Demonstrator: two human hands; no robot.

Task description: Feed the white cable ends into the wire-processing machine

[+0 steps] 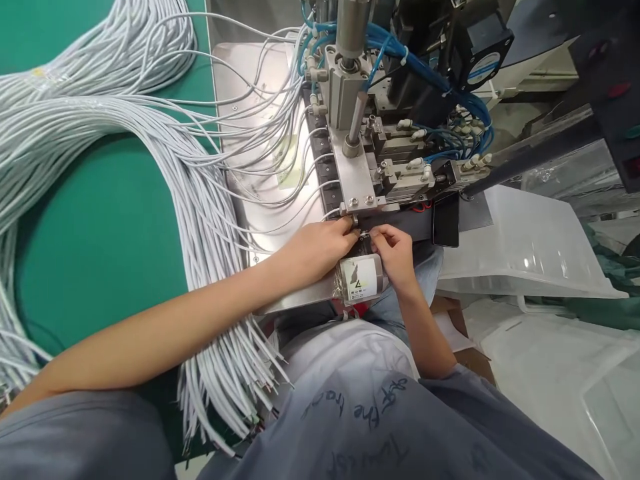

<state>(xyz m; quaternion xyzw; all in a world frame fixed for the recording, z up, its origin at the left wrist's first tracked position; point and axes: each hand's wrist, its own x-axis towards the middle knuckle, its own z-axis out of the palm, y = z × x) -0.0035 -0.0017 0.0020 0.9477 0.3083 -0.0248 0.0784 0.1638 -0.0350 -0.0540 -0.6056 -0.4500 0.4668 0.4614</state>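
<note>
Both hands meet at the front end of a black fixture strip (327,170) beside the machine's metal press block (354,177). My left hand (327,245) has its fingers bent together at the strip's near end, over a small metallic part (364,234). Just right of it, my right hand (394,250) pinches at the same small part with thumb and index finger. What my left fingertips grip is hidden. White cables (280,180) run from the left into the strip. A clear packet with a white label (361,279) lies just below the hands.
Large bundles of white cable (195,193) cover much of the green table (100,233). Blue air tubes (425,70) and cylinders rise behind the press. A dark phone (445,220) lies to the right, near a translucent plastic tray (520,247).
</note>
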